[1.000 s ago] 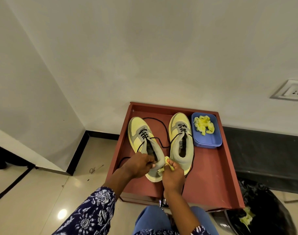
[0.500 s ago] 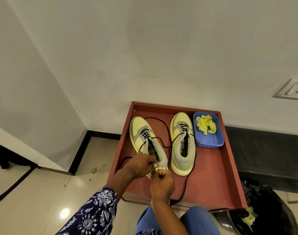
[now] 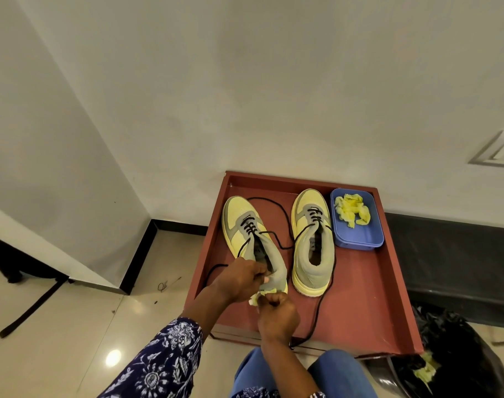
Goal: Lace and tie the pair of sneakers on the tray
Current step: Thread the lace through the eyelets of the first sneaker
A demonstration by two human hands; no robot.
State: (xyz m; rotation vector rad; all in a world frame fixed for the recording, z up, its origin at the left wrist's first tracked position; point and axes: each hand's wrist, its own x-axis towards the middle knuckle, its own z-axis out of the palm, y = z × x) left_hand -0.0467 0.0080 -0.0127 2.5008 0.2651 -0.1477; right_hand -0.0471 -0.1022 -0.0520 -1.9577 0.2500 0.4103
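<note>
From the head view, we saw the red tray [image 3: 388, 288] on the floor against the wall, with both sneakers inside it, toes toward the wall. The left sneaker [image 3: 245, 225] lay on the tray's left side, the right sneaker [image 3: 312, 239] just beside it, and a blue container [image 3: 360, 239] holding crumpled yellow paper [image 3: 351, 209] sat at the far right corner. Black laces [image 3: 285, 216] crossed only the lower eyelets of each shoe, their loose ends trailing over the tray floor and its near edge.

The left hand [image 3: 239, 278] gripped the collar of the left sneaker near the heel, fingers curled round the fabric. The right hand [image 3: 278, 313] was closed in a pinch on a yellow paper wad [image 3: 255, 300] at that heel, apparently pulling stuffing out of the shoe.

We judged the main risk to be the slack laces: a tug on the shoe, or a wrist catching the trailing end, could drag a lace back out of its eyelets. The paper might also tear and leave scraps inside, getting in the way of lacing.

A small tag showed inside the right sneaker's tongue, but its writing was too small to read; we could make out no brand.
</note>
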